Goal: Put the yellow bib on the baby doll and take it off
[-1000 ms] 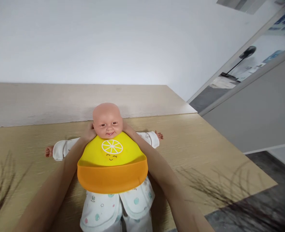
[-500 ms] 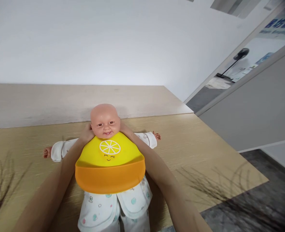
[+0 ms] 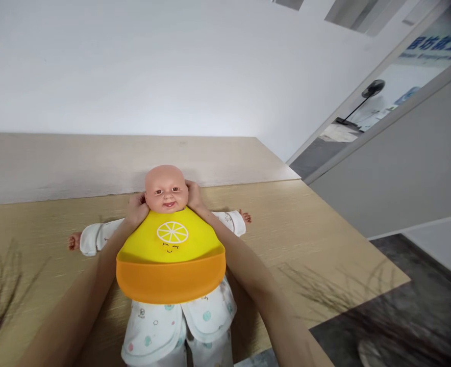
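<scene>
**Right hand (image 3: 194,196) now shows more fully beside the doll's head (image 3: 166,184)**

Around the head spreads the wooden table (image 3: 325,255), with the doll (image 3: 177,321) lying face-up on it. Just below the head, the yellow-and-orange bib (image 3: 172,280) covers the chest, narrowing upward between both wrists. Left hand (image 3: 136,208) flanks the head's other side. Fingertips disappear behind the head; whether they grip the bib cannot be told.

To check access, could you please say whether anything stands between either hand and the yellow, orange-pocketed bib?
Nothing visible does; left hand and right hand flank the bald doll's head, close beside the bib.
</scene>
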The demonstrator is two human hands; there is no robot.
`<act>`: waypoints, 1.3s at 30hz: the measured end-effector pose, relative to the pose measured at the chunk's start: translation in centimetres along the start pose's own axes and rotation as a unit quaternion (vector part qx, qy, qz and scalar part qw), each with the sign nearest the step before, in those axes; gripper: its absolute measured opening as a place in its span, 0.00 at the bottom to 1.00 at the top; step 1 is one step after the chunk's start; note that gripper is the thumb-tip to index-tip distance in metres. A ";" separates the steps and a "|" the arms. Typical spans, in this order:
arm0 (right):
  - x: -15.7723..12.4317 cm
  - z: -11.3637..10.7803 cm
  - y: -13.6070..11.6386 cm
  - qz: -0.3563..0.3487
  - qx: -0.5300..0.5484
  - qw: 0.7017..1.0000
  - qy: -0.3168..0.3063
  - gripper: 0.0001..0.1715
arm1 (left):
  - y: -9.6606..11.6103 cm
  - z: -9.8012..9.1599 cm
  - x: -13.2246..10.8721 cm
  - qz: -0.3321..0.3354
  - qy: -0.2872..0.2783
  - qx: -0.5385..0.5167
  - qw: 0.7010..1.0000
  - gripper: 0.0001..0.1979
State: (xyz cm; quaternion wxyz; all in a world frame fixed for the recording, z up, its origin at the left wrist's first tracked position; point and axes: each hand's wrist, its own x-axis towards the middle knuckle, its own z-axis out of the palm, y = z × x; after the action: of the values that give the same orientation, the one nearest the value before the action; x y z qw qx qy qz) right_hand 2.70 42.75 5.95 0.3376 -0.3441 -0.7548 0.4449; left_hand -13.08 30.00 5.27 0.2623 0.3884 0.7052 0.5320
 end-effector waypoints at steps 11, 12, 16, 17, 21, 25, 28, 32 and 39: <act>0.6 -1.2 1.5 -0.046 -0.234 0.971 0.015 0.17 | -0.6 0.0 0.2 0.052 -0.010 -0.023 0.998 0.14; 0.6 -1.3 1.3 -0.047 -0.261 0.964 0.005 0.17 | -0.8 0.0 0.2 0.050 -0.010 -0.017 0.999 0.14; 0.1 -1.6 0.1 -0.015 -0.351 0.936 -0.025 0.16 | -0.7 -0.1 0.0 0.044 -0.014 0.021 0.999 0.14; 0.0 -1.7 -0.3 -0.009 -0.365 0.931 -0.032 0.16 | -0.7 -0.2 0.0 0.043 -0.015 0.030 0.998 0.14; -0.6 -2.0 -1.3 0.004 -0.389 0.919 -0.058 0.17 | -0.2 -0.5 -0.2 0.038 -0.013 0.071 0.997 0.14; -0.6 -2.1 -1.4 -0.002 -0.416 0.906 -0.084 0.18 | 0.2 -0.7 -0.3 0.036 -0.006 0.113 0.993 0.13; -0.5 -2.0 -1.1 -0.001 -0.439 0.895 -0.085 0.18 | 0.5 -0.6 -0.5 0.032 0.000 0.137 0.990 0.12; -0.5 -1.9 -1.0 -0.011 -0.449 0.890 -0.080 0.18 | 1.1 -0.6 -0.7 0.028 0.002 0.159 0.987 0.11; -0.5 -2.0 -1.1 -0.001 -0.454 0.886 -0.089 0.18 | 1.8 -0.5 -1.0 0.016 0.007 0.172 0.985 0.09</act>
State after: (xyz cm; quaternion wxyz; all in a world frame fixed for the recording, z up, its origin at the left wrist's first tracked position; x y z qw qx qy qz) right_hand 4.35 42.86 7.57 0.0766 -0.4181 -0.9015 0.0816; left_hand -12.40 29.15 7.10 0.1781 0.4351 0.7820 0.4093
